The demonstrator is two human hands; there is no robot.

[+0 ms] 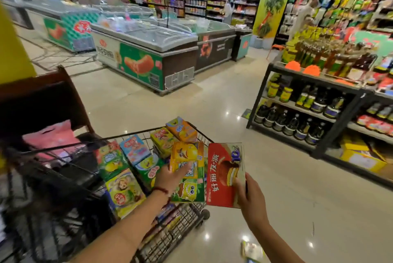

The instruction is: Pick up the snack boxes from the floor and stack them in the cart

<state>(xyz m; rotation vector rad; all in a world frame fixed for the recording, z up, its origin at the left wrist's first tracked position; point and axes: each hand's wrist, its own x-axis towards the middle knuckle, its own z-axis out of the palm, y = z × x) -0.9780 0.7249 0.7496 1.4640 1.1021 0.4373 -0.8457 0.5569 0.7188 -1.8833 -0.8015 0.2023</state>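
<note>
A black wire cart (204, 133) stands at the lower left, holding several colourful snack boxes (134, 152). My left hand (172, 175) rests fingers spread on a green and orange box (188, 190) at the cart's right side. My right hand (248, 197) grips a red snack box (225, 175) by its lower right corner, held upright just right of the cart. Another box (252, 251) lies on the floor at the bottom edge, partly cut off.
Chest freezers (146, 54) stand ahead across the tiled floor. A dark shelf rack of bottles and jars (308, 109) lines the right, with cardboard cartons (361, 158) beneath. A pink bag (53, 139) lies in the cart's rear part. Two people stand by far shelves.
</note>
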